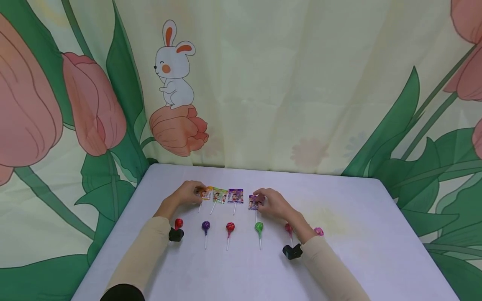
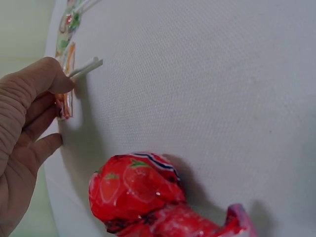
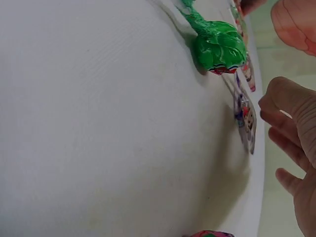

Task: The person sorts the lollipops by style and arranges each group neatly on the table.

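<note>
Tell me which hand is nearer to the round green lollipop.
Right. The right hand is just beyond and to the right of the round green lollipop; the left hand is farther off to its left, at the orange flat lollipop.

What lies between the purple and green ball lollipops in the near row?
A single red ball lollipop, touching neither; the head view shows it.

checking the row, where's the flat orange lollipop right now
In the head view, the flat orange lollipop is at the left end of the back row, pinched by the left hand, beside the flat green lollipop.
</note>
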